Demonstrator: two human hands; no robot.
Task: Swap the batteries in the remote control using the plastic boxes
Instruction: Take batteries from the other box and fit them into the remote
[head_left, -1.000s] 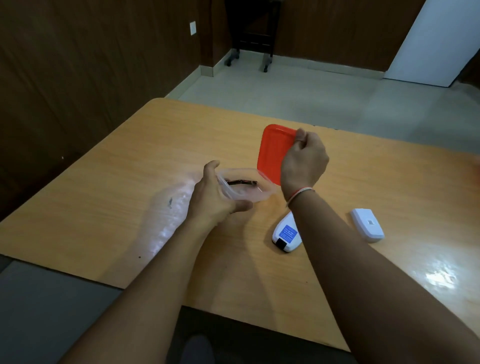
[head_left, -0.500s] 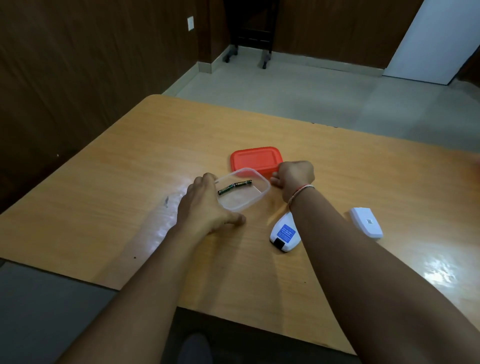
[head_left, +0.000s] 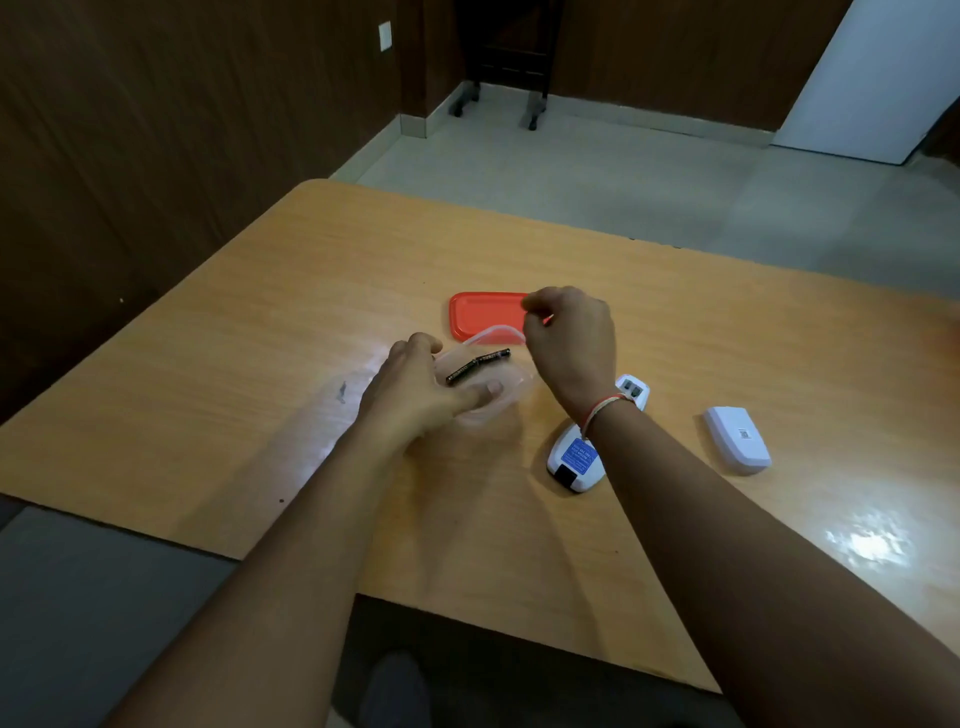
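A clear plastic box stands on the wooden table with two black batteries lying in it. My left hand grips the box from its near-left side, thumb along the front rim. Flat on the table just behind the box lies the red lid. My right hand hovers over the box's right end and the lid's right edge, fingers curled, with nothing visible in them. The white remote lies face down under my right wrist, its battery bay open. Its white cover lies to the right.
The table's near edge runs across the bottom of the view, with the floor and my shoe below it. Wood-panelled walls stand on the left and behind. A wheeled stand is in the far corner, and a white door at the far right.
My right hand laid the red lid flat behind the box, let go of it, and rose over the box's right end. My left hand stayed on the box.
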